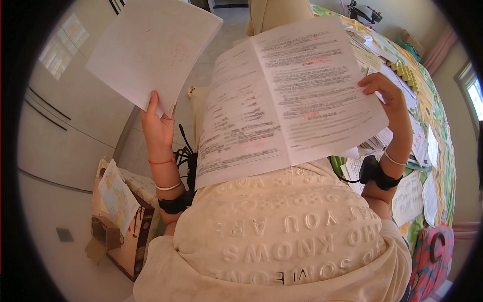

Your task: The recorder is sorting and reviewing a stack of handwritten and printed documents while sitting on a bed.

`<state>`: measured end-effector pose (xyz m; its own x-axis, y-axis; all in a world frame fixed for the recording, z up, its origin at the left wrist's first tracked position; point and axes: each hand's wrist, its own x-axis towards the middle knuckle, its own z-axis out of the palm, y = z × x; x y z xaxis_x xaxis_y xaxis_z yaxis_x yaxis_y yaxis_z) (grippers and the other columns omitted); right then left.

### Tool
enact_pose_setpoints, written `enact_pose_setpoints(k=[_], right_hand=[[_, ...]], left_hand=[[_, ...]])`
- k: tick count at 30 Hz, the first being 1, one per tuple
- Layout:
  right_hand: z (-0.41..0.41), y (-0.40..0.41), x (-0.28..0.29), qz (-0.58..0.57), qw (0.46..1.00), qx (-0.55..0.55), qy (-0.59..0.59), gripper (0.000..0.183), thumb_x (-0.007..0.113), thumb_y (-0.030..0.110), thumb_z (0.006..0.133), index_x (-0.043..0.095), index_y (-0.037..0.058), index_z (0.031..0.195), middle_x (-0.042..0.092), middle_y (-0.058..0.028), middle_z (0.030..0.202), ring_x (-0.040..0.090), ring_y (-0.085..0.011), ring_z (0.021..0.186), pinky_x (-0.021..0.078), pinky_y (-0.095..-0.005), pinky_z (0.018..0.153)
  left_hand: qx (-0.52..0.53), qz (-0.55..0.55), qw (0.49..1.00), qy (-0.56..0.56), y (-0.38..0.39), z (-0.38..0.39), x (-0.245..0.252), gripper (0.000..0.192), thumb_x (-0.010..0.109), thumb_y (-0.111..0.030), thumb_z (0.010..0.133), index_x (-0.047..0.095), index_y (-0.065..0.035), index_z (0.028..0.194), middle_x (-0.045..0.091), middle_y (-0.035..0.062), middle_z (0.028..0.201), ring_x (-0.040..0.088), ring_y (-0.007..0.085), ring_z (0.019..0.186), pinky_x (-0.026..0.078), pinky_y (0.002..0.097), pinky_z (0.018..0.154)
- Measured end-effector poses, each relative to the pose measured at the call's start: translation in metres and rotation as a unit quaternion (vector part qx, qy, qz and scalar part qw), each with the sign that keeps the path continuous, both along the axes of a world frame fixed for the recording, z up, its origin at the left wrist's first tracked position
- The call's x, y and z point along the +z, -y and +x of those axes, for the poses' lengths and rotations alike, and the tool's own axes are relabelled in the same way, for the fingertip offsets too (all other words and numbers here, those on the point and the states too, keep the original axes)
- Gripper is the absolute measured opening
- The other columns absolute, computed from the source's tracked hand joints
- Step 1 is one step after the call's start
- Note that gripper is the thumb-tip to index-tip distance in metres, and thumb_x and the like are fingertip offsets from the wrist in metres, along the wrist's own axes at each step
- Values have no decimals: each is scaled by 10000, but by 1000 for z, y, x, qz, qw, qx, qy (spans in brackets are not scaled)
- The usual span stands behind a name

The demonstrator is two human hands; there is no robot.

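Observation:
Between its thumb and fingers, my left hand holds a small stack of paper sheets, raised at the upper left; faint red marks show on the top sheet. My right hand pinches the right edge of a large printed sheet with a crease down its middle. This sheet lies spread above my lap and bears lines of print with some red writing. Its left edge is not held by my left hand. Black bands are strapped on both forearms.
To the right, a bed with a patterned cover bears many loose papers. A cardboard box with a map sheet on it stands at lower left, near white cabinets. A pink patterned bag is at lower right.

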<state>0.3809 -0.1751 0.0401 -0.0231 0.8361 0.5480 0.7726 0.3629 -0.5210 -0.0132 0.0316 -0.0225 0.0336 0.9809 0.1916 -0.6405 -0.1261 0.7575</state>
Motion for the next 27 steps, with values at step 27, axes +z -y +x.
enact_pose_setpoints(k=[27], right_hand=[[16, -20, -28, 294, 919, -111, -239, 246, 444, 217, 885, 444, 3, 1004, 485, -126, 1093, 487, -163, 926, 423, -283, 795]], left_hand=[[-218, -25, 971, -93, 33, 19, 16, 361, 516, -139, 844, 429, 40, 1145, 526, 110, 1077, 530, 198, 980, 462, 313, 779]])
